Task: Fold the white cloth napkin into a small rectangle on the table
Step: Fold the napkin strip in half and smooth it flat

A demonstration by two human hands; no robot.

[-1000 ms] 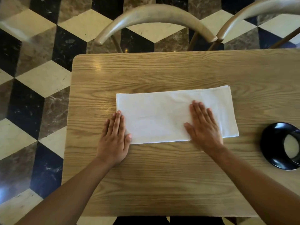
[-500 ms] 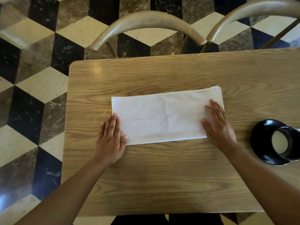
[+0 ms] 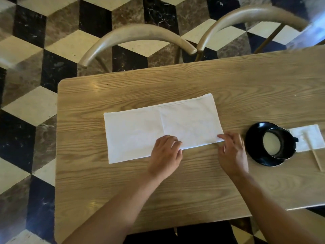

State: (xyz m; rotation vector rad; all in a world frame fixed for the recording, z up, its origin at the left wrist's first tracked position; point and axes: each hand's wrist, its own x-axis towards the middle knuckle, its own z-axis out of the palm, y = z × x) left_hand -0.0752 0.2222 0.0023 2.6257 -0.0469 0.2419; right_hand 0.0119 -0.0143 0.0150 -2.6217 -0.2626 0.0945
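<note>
The napkin is matt white cloth, smooth with faint creases. The table is pale wood with strong grain and a soft sheen. The cup and saucer are glossy black. The floor is polished, veined marble. The chair backs are smooth wood.

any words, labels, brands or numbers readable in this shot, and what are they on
None: no readable text anywhere in the head view.
White cloth napkin: plain.
Black round saucer and black cup: no marking seen.
Small white paper napkin: blank.
Light wooden table: only grain.
</note>
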